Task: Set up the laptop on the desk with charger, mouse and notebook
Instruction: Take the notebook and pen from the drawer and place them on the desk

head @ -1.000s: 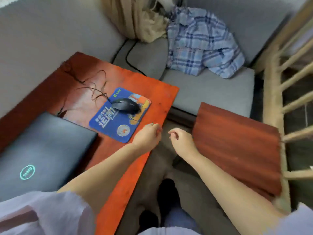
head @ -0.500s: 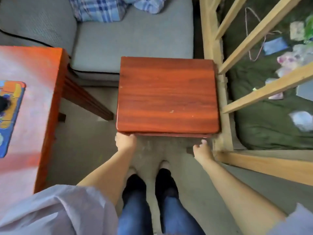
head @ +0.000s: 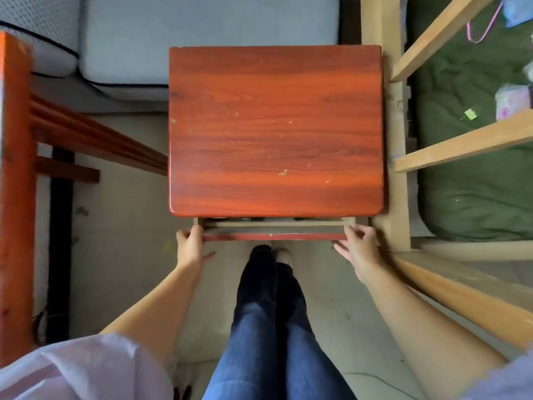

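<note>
Below the small table's (head: 275, 128) near edge, a drawer (head: 275, 236) runs left-right; left hand (head: 191, 249) and right hand (head: 357, 246) clasp its ends, equally near. Laptop, charger, mouse, notebook: none in view.

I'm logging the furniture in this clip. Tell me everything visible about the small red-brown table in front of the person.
The small table has a rectangular, glossy red-brown wood-grain top with rounded corners and pale chips and scuffs. It stands level between a grey cushion and a pale wooden frame. Under its near edge a drawer shows, slightly pulled out, with a red front. The left hand and right hand are at the drawer's ends. Nothing lies on top.
</note>
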A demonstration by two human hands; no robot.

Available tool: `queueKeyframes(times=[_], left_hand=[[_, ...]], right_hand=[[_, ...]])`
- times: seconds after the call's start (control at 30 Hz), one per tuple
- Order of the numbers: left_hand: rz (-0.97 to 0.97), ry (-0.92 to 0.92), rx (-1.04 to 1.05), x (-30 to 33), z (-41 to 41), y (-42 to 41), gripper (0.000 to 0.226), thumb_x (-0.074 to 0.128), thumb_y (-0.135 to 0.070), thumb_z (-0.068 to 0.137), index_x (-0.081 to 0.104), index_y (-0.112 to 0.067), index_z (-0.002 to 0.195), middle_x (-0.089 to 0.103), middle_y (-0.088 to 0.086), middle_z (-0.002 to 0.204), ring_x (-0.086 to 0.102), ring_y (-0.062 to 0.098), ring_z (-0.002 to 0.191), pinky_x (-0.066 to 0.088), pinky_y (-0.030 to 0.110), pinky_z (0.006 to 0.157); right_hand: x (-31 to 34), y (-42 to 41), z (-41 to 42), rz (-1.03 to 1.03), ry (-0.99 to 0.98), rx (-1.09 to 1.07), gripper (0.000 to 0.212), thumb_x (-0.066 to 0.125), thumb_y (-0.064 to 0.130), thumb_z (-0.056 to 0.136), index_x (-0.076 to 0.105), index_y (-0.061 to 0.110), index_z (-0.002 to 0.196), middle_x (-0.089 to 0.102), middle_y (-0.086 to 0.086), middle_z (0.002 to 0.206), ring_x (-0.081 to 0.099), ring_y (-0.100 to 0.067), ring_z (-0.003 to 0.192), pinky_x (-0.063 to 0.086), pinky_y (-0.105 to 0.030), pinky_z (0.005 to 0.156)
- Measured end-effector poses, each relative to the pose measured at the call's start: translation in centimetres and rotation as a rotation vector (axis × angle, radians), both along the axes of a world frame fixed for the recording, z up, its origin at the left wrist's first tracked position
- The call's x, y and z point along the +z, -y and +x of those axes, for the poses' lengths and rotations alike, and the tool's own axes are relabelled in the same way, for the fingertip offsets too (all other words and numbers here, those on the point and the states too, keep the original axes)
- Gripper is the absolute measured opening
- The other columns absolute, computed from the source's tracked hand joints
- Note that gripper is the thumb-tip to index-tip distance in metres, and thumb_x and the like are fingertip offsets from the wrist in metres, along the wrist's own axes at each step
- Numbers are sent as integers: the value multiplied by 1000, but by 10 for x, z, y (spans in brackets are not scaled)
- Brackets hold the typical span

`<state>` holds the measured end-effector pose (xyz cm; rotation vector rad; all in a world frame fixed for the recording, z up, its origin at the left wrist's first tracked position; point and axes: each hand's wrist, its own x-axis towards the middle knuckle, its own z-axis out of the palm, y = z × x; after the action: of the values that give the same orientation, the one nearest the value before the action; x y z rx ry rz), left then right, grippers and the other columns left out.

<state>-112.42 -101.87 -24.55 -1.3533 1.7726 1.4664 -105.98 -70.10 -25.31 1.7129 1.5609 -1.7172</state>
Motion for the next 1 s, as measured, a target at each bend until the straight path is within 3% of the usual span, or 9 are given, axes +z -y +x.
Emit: queueKeyframes(times=[0.3,0.47,0.6,0.7,0.77,0.8,0.87,0.93,1.0], left_hand=[[-161,136,201,-34,49,-2,27,40,12,86,44,-9,102,50,24,122,58,37,108,53,41,88],[-96,185,261,-58,51,2,41,36,13,87,46,-2,123,49,26,131,55,33,101,52,42,89],[-148,213,173,-67,47,6,29,40,0,90,49,-3,118,53,22,127,55,32,103,50,43,93],[-628,174,-186,-53,50,-2,26,46,-2,84,53,2,109,50,26,124,46,40,116,39,45,97],[-731,-78,-391,-38,56,-15,19,49,1,81,53,2,100,50,26,114,46,40,110,36,43,90],[-672,-177,-479,-34,58,-22,17,49,2,81,53,1,98,52,24,109,48,37,105,36,39,87],[-481,-235,-574,-33,51,-33,20,47,1,84,54,-2,102,56,18,108,52,33,102,37,31,84],[-335,-161,-593,-37,32,-41,26,45,-5,88,53,-5,113,58,13,113,55,30,104,38,29,83],[-220,-94,-545,-45,10,-49,34,47,-10,89,49,-8,122,58,7,110,57,27,98,39,29,79]], right_hand=[[-22,20,50,61,119,-112,31,44,-1,93,42,10,122,44,-10,113,54,-19,91,52,-45,93],[-41,24,49,-13,128,-202,36,38,-7,93,40,11,124,40,-10,121,48,-22,102,50,-44,92],[-43,25,44,-16,151,-171,44,33,-2,96,31,17,136,39,-7,126,51,-29,109,52,-46,91],[-28,33,44,-74,298,27,53,31,11,98,10,23,145,51,-6,116,63,-35,99,54,-45,89],[-11,43,42,-59,416,390,55,36,19,96,11,9,144,67,-10,98,70,-29,75,58,-36,64],[-4,49,40,7,457,681,52,36,22,95,19,3,140,71,-10,89,69,-26,66,54,-30,56],[2,65,29,261,369,1178,32,34,24,93,50,8,117,73,-8,87,68,-27,74,53,-32,65],[0,83,10,413,135,1385,28,35,18,93,62,15,100,71,-6,102,64,-31,95,51,-36,76],[-13,97,-12,376,-10,1472,34,35,12,95,61,16,115,62,-5,121,58,-30,110,49,-40,88]])
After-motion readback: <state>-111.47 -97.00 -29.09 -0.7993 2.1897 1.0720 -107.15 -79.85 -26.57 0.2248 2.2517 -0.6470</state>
